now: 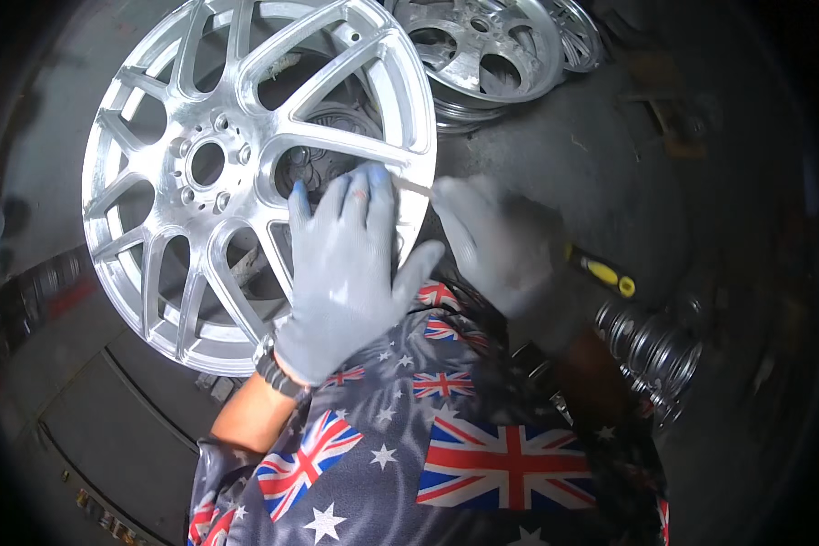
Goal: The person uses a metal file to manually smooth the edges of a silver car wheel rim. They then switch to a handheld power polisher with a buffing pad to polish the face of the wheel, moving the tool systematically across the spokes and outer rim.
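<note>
A bare silver multi-spoke alloy wheel rim fills the upper left, its front face toward me. My left hand, in a grey glove, lies across the spokes near the rim's right edge. Its fingers are stretched out and the thumb is spread; it grips nothing. Just right of it, my right hand, also gloved and slightly blurred, is closed around what looks like a file. The file's yellow and black handle sticks out behind that hand. Its thin grey end touches or nearly touches the rim's outer edge; the middle is hidden.
More silver wheels are stacked behind at the upper right. Shiny ring-shaped metal parts lie at the right beside me. A brownish object sits on the dark floor farther right. My flag-patterned clothing spans the lower middle.
</note>
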